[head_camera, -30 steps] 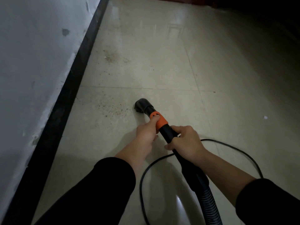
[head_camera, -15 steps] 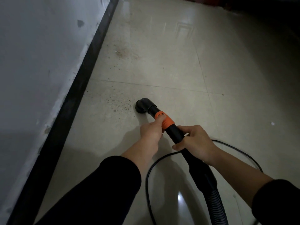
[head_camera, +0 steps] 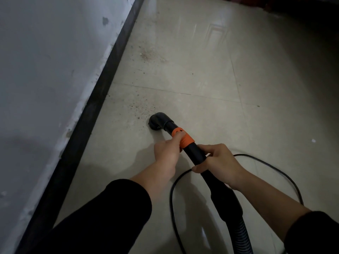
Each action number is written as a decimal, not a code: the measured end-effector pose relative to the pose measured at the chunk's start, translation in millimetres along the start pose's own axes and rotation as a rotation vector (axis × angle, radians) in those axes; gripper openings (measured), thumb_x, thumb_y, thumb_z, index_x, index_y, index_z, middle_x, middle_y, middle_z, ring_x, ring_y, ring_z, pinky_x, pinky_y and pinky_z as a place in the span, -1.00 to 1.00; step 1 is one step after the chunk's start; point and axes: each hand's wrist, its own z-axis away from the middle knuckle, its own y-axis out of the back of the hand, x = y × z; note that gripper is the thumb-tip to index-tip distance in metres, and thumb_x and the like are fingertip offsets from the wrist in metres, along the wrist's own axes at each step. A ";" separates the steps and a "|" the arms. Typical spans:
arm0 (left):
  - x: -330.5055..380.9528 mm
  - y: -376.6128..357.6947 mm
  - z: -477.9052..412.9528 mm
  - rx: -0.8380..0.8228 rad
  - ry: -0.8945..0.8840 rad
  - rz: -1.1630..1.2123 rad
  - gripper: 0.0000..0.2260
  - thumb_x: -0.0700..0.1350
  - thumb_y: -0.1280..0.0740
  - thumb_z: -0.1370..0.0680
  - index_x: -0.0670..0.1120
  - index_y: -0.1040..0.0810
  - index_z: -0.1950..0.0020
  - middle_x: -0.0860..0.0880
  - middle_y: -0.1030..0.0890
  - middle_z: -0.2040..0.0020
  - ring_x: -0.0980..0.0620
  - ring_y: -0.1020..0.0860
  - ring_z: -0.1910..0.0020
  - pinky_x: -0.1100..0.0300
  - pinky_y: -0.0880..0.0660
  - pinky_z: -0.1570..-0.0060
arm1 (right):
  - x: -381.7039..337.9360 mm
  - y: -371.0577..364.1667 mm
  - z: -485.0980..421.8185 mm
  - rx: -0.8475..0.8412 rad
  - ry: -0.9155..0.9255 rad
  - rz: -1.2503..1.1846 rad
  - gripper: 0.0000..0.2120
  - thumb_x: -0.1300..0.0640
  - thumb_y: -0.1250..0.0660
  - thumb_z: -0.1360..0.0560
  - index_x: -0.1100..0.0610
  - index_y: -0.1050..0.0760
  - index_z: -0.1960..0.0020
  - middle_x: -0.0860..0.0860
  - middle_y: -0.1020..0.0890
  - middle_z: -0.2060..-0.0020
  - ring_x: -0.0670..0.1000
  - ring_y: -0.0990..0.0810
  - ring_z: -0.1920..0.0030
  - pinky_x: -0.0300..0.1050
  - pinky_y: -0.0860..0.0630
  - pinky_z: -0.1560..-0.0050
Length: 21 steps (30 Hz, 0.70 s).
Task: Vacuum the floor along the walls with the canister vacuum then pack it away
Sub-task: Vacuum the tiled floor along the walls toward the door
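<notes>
Nozzle: a black elbow nozzle [head_camera: 157, 121] sits mouth down on the tiled floor [head_camera: 201, 79], near the dark baseboard [head_camera: 102, 103] but apart from it.
Left hand: the left hand [head_camera: 166, 153] is the forward one, with its fingers curled round the orange collar [head_camera: 184, 138] just behind the nozzle.
Right hand: the right hand [head_camera: 218, 164] grasps the black tube [head_camera: 195, 154] farther back, fingers wrapped over it and thumb on the near side.
Long axis: the tube runs from the lower right, by the person, up and left to the nozzle. The ribbed hose [head_camera: 240, 235] carries on out of the bottom edge.
Deciding relation: a scatter of reddish grit [head_camera: 141, 107] lies just beyond the nozzle, ahead and slightly left, roughly in line with the tube. A push along that axis would probably cover it, with the left hand steering.
Farther dirt: a second patch [head_camera: 148, 55] lies beyond the tile joint, along the same wall [head_camera: 45, 70].
Cord: a black cord [head_camera: 271, 167] loops on the floor beneath the tube and right forearm, and it may drag.
Canister: out of view.
Stage: judged to be mid-vacuuming, with packing away not yet begun.
</notes>
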 end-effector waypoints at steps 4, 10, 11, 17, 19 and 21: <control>-3.1 15.1 2.7 0.009 -0.022 0.000 -0.73 0.06 -0.46 -0.45 -0.13 -0.55 0.23 -0.13 -0.63 0.16 0.02 -0.50 0.27 0.18 -0.37 0.23 | -2.2 -8.4 2.8 -0.025 0.017 0.023 -0.61 0.34 -0.50 -0.26 0.02 -0.67 -0.03 0.04 -0.61 0.37 0.02 -0.58 0.36 -0.09 -0.51 0.19; -7.4 33.9 3.1 0.077 -0.043 0.046 -0.72 0.03 -0.48 -0.43 -0.17 -0.57 0.22 -0.11 -0.61 0.22 -0.03 -0.57 0.20 0.16 -0.38 0.21 | -7.6 -24.2 2.2 -0.067 0.056 0.079 -0.58 0.34 -0.49 -0.26 0.00 -0.67 -0.04 0.13 -0.66 0.26 0.04 -0.61 0.33 -0.08 -0.56 0.20; -7.6 37.8 2.9 0.093 -0.042 0.059 -0.72 0.03 -0.48 -0.42 -0.18 -0.58 0.20 -0.11 -0.61 0.22 -0.03 -0.57 0.20 0.16 -0.38 0.21 | -9.2 -28.0 2.2 -0.073 0.066 0.092 -0.59 0.33 -0.49 -0.25 -0.01 -0.67 -0.04 0.13 -0.66 0.26 0.04 -0.61 0.33 -0.08 -0.56 0.20; -4.1 58.8 -1.9 0.160 -0.040 0.114 -0.68 0.03 -0.49 -0.42 -0.22 -0.62 0.05 -0.12 -0.65 0.15 0.00 -0.59 0.21 0.16 -0.39 0.24 | -22.3 -50.4 -2.6 -0.096 0.126 0.146 -0.62 0.30 -0.50 -0.26 0.06 -0.65 -0.05 0.14 -0.66 0.23 0.13 -0.64 0.23 -0.13 -0.54 0.20; -2.6 65.8 -4.4 0.176 -0.046 0.125 -0.69 0.03 -0.48 -0.42 -0.21 -0.62 0.06 -0.12 -0.65 0.15 -0.01 -0.59 0.21 0.16 -0.39 0.26 | -27.4 -57.7 -4.4 -0.104 0.136 0.162 -0.62 0.29 -0.50 -0.27 0.07 -0.65 -0.06 0.13 -0.66 0.21 0.10 -0.63 0.22 -0.17 -0.51 0.22; -0.7 71.7 -6.2 0.190 -0.056 0.127 -0.73 0.01 -0.48 -0.43 -0.19 -0.61 0.10 -0.10 -0.64 0.19 0.02 -0.58 0.24 0.17 -0.39 0.28 | -31.5 -63.8 -6.1 -0.109 0.142 0.163 -0.63 0.29 -0.50 -0.27 0.08 -0.65 -0.05 0.14 -0.66 0.19 0.13 -0.63 0.19 -0.16 -0.51 0.21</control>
